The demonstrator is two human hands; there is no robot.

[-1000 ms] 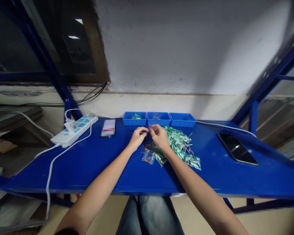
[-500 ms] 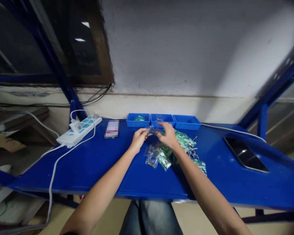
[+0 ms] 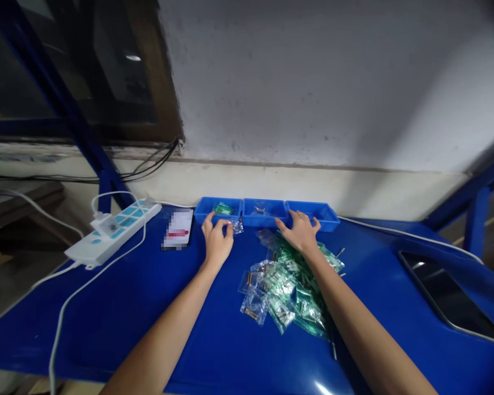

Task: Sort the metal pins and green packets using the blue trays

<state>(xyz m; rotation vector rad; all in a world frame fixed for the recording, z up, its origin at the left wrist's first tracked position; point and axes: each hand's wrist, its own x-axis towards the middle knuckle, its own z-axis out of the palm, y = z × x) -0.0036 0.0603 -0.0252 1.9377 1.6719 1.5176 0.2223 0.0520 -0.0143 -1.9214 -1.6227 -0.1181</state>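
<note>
My left hand (image 3: 218, 240) is in front of the left blue bin (image 3: 200, 207), thumb and finger pinched on a small clear plastic bag (image 3: 236, 225); its contents are too blurred to name. Green bags (image 3: 223, 209) lie in that bin, and a clear bag (image 3: 260, 208) lies in the middle blue bin (image 3: 267, 220). With fingers spread, my right hand (image 3: 300, 233) is over the front edge of the right blue bin (image 3: 327, 219), holding nothing I can see. Below it spreads a pile of green bags (image 3: 282, 282) with metal parts, and clear bags (image 3: 254, 304) with brass-coloured parts lie at its left.
A white power strip (image 3: 102, 236) with a plug and cable lies at the left. Beside it is a phone-like object (image 3: 179, 227) with a blurred screen. A dark phone (image 3: 448, 296) rests at the right on the blue table (image 3: 214, 351). The wall (image 3: 313, 99) rises behind the bins.
My hands have moved apart: the left went left towards the left bin with the clear bag, the right moved right to the right bin. The camera view has shifted closer to the table.
</note>
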